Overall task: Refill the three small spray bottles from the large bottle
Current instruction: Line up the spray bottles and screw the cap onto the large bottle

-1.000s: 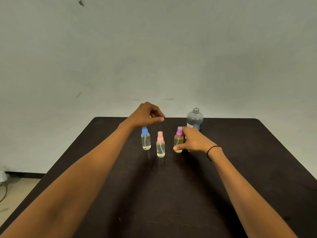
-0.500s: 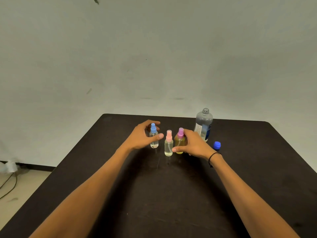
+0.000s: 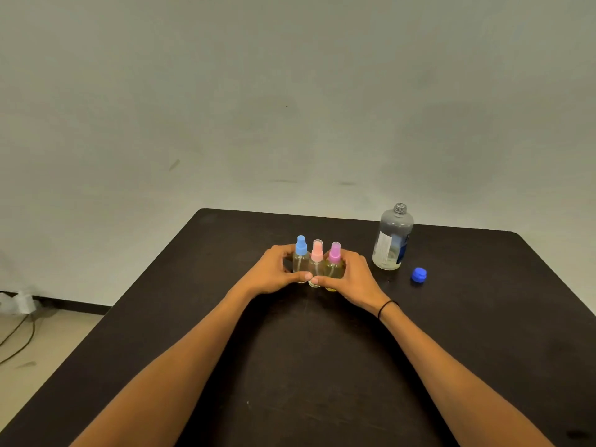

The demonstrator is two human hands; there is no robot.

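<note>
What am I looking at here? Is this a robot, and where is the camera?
No robot here: these are a person's two bare arms, filmed by a wide-angle camera worn on their head, looking forward and down. That is why the arms reach in from the bottom of the picture.

On the dark table stand three small spray bottles in a tight row: one with a blue cap, one with a pale pink cap and one with a magenta cap. The left hand and the right hand cup the row from either side, thumbs nearly meeting in front.

To the right stands the large clear bottle, its neck open, apparently nearly empty. Its blue cap lies on the table beside it.
</note>
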